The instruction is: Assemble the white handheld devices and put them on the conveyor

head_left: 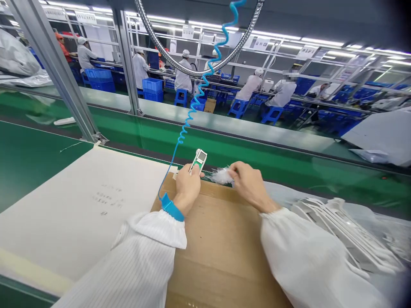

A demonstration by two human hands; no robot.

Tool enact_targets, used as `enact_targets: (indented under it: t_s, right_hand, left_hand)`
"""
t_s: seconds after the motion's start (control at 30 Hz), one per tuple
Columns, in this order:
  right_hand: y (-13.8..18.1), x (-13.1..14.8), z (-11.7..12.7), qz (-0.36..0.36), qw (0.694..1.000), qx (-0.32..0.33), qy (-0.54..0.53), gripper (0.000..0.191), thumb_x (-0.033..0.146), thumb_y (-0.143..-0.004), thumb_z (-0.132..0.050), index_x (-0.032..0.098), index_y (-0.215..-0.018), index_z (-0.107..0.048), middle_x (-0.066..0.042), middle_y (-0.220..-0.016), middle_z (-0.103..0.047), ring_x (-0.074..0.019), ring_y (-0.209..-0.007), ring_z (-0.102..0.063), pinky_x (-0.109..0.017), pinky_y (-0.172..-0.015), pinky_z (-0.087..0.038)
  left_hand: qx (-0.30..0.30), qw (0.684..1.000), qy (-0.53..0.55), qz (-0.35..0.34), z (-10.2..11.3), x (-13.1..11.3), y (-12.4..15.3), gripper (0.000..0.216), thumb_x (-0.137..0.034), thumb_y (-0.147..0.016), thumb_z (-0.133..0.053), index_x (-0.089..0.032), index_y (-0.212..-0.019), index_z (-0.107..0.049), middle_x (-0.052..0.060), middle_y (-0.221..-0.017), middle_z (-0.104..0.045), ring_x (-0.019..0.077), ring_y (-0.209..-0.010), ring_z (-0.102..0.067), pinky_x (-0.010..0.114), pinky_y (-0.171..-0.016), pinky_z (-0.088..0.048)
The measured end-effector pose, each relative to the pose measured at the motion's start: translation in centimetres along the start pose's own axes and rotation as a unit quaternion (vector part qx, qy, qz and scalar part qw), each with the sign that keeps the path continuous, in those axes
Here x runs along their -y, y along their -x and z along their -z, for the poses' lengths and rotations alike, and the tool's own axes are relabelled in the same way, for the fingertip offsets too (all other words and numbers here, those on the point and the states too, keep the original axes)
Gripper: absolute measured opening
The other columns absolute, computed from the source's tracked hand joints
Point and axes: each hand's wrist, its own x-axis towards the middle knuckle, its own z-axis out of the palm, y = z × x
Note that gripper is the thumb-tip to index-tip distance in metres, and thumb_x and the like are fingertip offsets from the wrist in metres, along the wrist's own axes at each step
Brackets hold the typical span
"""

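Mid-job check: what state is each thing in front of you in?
White-and-green plastic handheld device: held tilted
Left hand: closed on device
White fluffy fibre wad: bunched
Right hand: pinching wad
Blue wrist strap: fastened on left wrist
Blue coiled cord: stretched upward from strap
Brown cardboard sheet: lying flat under hands
White moulded plastic parts: stacked on clear plastic

The left hand hides the lower end of the white-and-green plastic handheld device, the right fingers cover part of the white fluffy tuft, and dark print on the pale sheet is too small to read.
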Motion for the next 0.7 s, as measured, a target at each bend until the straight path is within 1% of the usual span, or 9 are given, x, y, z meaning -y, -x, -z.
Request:
enact_targets:
  t_s: [0.13, 0.2, 0.3, 0.37, 0.43, 0.47, 0.53, 0.6, 0.7]
  right_hand:
    - [-1.2, -0.7, -2.2, -0.033, 0.999, 0.01, 0.022, 0.011, 0.028, -0.093, -0.051, 0.022, -0.092, -0.061, -0.009, -0.101, -0.069, -0.0285, -0.096, -0.063, -0.038, -0.076, -0.038]
    - [-0.5, -1.4, -1.3, -0.033, 0.999, 0.005, 0.032, 0.016, 0.032, -0.094, -0.053, 0.023, -0.103, -0.062, -0.009, -0.112, -0.068, -0.0268, -0.098, -0.064, -0.039, -0.08, -0.039]
    - [2.3, -3.8, 2.1, -0.055, 0.996, -0.011, 0.071, 0.022, 0.037, -0.093, -0.054, 0.024, -0.108, -0.063, -0.008, -0.114, -0.069, -0.0245, -0.089, -0.066, -0.039, -0.079, -0.041]
    - [5.1, -6.5, 4.9, -0.104, 0.984, -0.02, 0.146, 0.022, 0.039, -0.091, -0.052, 0.024, -0.1, -0.065, -0.008, -0.105, -0.071, -0.0274, -0.087, -0.067, -0.041, -0.074, -0.042]
    - [8.4, -9.7, 7.3, -0.151, 0.956, -0.015, 0.252, 0.022, 0.044, -0.088, -0.054, 0.025, -0.086, -0.065, -0.01, -0.095, -0.071, -0.0335, -0.09, -0.068, -0.044, -0.072, -0.041]
    - [9.9, -11.2, 8.2, -0.165, 0.943, 0.002, 0.288, 0.022, 0.044, -0.086, -0.055, 0.026, -0.076, -0.062, -0.012, -0.09, -0.07, -0.0355, -0.09, -0.068, -0.045, -0.069, -0.04]
    - [12.5, -13.3, 9.5, -0.169, 0.934, 0.079, 0.304, 0.029, 0.042, -0.084, -0.057, 0.029, -0.059, -0.051, -0.01, -0.073, -0.068, -0.0334, -0.075, -0.067, -0.045, -0.064, -0.039]
    - [14.0, -13.6, 10.0, -0.169, 0.937, 0.105, 0.287, 0.033, 0.042, -0.084, -0.057, 0.029, -0.056, -0.046, -0.005, -0.06, -0.063, -0.0287, -0.058, -0.061, -0.045, -0.064, -0.039]
    - [14.3, -10.1, 9.0, -0.123, 0.961, 0.034, 0.245, 0.026, 0.048, -0.087, -0.055, 0.03, -0.068, -0.055, -0.003, -0.063, -0.067, -0.0259, -0.053, -0.058, -0.042, -0.062, -0.04]
  left_hand:
    - [0.019, 1.0, 0.021, 0.003, -0.2, -0.1, 0.3, 0.025, -0.036, -0.095, -0.05, -0.018, -0.089, -0.065, 0.007, -0.087, -0.075, 0.0122, -0.054, -0.053, 0.025, -0.052, -0.038]
    - [0.023, 0.999, 0.047, 0.01, -0.2, -0.3, 0.5, 0.024, -0.037, -0.095, -0.051, -0.017, -0.09, -0.064, 0.006, -0.087, -0.075, 0.01, -0.049, -0.05, 0.024, -0.049, -0.035]
    - [0.02, 0.996, 0.087, 0.019, -0.2, -0.7, 0.6, 0.024, -0.037, -0.094, -0.052, -0.017, -0.089, -0.063, 0.006, -0.089, -0.074, 0.0078, -0.047, -0.048, 0.023, -0.046, -0.033]
    - [0.017, 0.995, 0.096, 0.023, -0.1, -0.9, 0.6, 0.024, -0.037, -0.094, -0.054, -0.016, -0.088, -0.063, 0.006, -0.089, -0.074, 0.0073, -0.048, -0.048, 0.023, -0.046, -0.033]
    - [0.017, 0.995, 0.092, 0.027, -0.2, -1.0, 0.7, 0.022, -0.037, -0.092, -0.057, -0.016, -0.09, -0.064, 0.005, -0.087, -0.074, 0.0071, -0.047, -0.048, 0.023, -0.045, -0.033]
    - [0.019, 0.996, 0.087, 0.03, -0.2, -1.0, 0.8, 0.022, -0.037, -0.091, -0.059, -0.015, -0.09, -0.064, 0.005, -0.086, -0.074, 0.0071, -0.047, -0.048, 0.023, -0.045, -0.033]
    - [0.024, 0.996, 0.082, 0.033, -0.4, -1.0, 0.8, 0.021, -0.036, -0.091, -0.06, -0.015, -0.092, -0.066, 0.005, -0.085, -0.074, 0.0071, -0.047, -0.047, 0.023, -0.045, -0.032]
    - [0.033, 0.995, 0.085, 0.032, -0.5, -1.0, 0.9, 0.021, -0.035, -0.09, -0.06, -0.015, -0.093, -0.066, 0.005, -0.086, -0.074, 0.007, -0.047, -0.047, 0.023, -0.045, -0.032]
    - [0.042, 0.995, 0.086, 0.025, -0.5, -0.8, 0.8, 0.02, -0.035, -0.089, -0.062, -0.016, -0.091, -0.066, 0.005, -0.088, -0.074, 0.0065, -0.047, -0.047, 0.023, -0.046, -0.032]
